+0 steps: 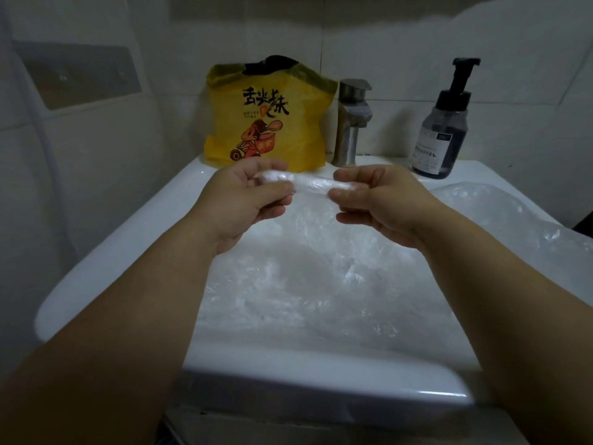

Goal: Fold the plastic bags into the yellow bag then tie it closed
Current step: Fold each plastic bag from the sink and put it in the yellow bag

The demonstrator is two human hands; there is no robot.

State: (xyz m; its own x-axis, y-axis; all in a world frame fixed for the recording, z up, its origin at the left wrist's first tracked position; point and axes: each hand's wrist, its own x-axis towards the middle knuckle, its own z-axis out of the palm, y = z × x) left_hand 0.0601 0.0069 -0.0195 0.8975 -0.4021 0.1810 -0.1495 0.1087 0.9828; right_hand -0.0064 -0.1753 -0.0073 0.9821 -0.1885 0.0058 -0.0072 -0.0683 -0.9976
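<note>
I am pinching a rolled clear plastic bag (308,183) between my left hand (247,200) and right hand (382,203), 1 end each, its long axis running left-right. The yellow bag (266,120) is standing just beyond, nearer my left grip.

the yellow bag (266,123) at 12 o'clock is bright yellow with black brush lettering and a red-orange cartoon figure. faucet (351,123) at 1 o'clock is dull silver. pump bottle (441,136) at 2 is smoky dark, black pump, pale label. sink (128,248) is glossy white, plastic bags (305,277) in it clear with whitish crinkles.
</note>
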